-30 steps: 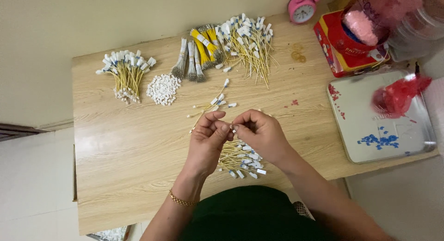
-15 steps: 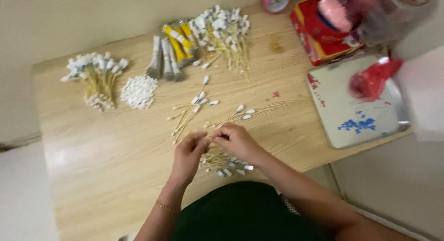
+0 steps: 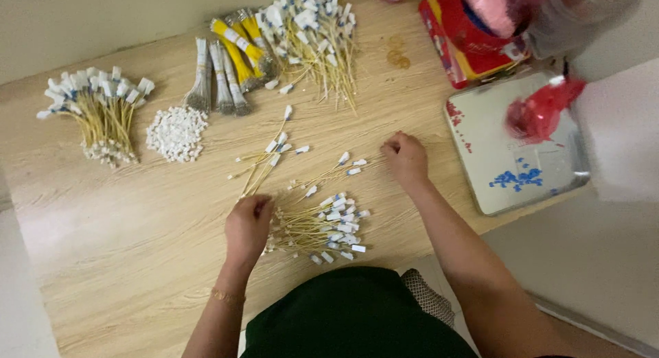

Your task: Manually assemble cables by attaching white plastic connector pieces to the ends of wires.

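On wooden table [image 3: 137, 221]: left hand [image 3: 248, 224] curled shut at near bundle of white-tagged yellow wires [image 3: 317, 229]. Right hand [image 3: 405, 154] fisted, pinching loose tagged wires [image 3: 340, 171]. Beyond, red box [image 3: 461, 45] beside white tray [image 3: 508, 166].

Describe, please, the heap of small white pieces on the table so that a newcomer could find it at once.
Start at the wooden table and look to its far left part, where a bundle of yellow wires with white tags lies. Just right of it sits the heap of small white pieces. Unlike its neighbours, it has no wires, only loose white bits.
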